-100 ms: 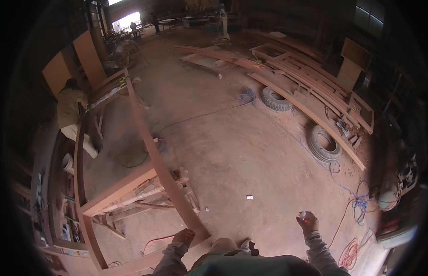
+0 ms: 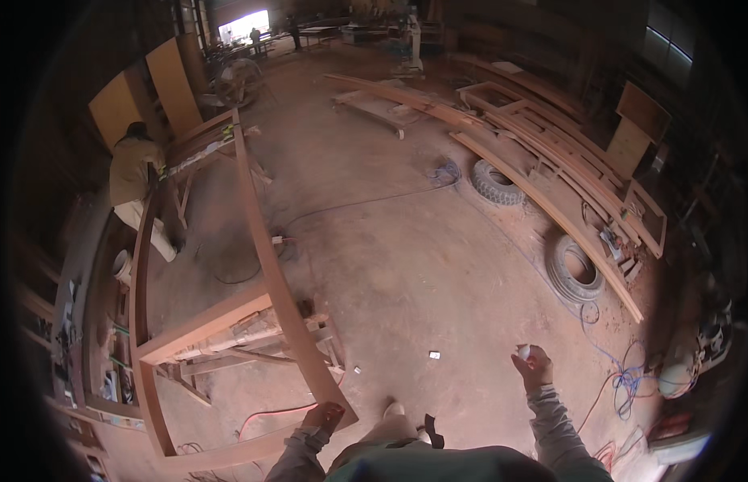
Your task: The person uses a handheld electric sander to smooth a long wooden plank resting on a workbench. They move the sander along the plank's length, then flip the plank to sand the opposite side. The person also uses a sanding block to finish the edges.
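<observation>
My left hand [image 2: 322,417] is at the near corner of a long reddish wooden frame [image 2: 290,333], its fingers curled. Whether it touches the wood or has something small in it is hard to make out. Out to the right over the floor, my right hand [image 2: 538,368] is closed around a small white object [image 2: 523,351] that sticks out past the fingers; its kind does not show. The frame has long side rails and a crosspiece [image 2: 209,323], and rests on a rough wooden trestle [image 2: 253,341].
At the frame's far left side a person [image 2: 135,173] bends over it. Two tyres [image 2: 484,194] [image 2: 559,281] and long planks [image 2: 551,221] lie to the right. Blue hose [image 2: 629,377] coils near a tank [image 2: 677,376]. A small white box [image 2: 434,354] lies on the floor ahead.
My view has turned slightly, so the far scene sits more to the right and lower. My right hand appears a little higher, still closed on the white object. My left hand stays by the corner.
</observation>
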`<control>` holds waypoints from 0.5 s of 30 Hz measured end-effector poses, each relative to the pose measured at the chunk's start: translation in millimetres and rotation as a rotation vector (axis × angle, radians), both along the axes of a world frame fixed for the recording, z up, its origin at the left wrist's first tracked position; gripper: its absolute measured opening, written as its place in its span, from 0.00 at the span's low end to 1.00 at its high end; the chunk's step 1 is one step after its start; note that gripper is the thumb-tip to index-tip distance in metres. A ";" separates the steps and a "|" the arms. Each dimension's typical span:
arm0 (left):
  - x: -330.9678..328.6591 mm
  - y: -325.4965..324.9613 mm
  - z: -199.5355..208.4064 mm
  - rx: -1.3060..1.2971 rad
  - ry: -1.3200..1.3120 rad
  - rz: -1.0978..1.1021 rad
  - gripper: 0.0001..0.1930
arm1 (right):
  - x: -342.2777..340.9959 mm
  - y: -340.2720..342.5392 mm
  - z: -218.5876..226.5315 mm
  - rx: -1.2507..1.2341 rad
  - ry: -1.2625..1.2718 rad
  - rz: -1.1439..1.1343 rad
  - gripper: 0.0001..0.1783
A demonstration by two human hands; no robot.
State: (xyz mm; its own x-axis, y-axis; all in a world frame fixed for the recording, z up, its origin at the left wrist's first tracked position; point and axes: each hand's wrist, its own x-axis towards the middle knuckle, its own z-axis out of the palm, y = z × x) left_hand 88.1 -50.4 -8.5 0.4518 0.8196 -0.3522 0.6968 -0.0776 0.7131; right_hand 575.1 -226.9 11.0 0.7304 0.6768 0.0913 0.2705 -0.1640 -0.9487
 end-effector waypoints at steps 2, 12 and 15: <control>65.1 16.3 -17.5 0.030 -0.023 0.072 0.09 | 49.5 83.1 35.8 0.013 0.010 0.060 0.12; 270.4 216.5 19.2 -0.048 -0.348 -0.006 0.12 | 68.8 277.7 74.5 -0.048 -0.010 0.602 0.09; 370.8 235.2 45.3 -0.344 -0.617 -0.154 0.17 | 111.8 316.0 78.4 -0.097 0.067 0.612 0.11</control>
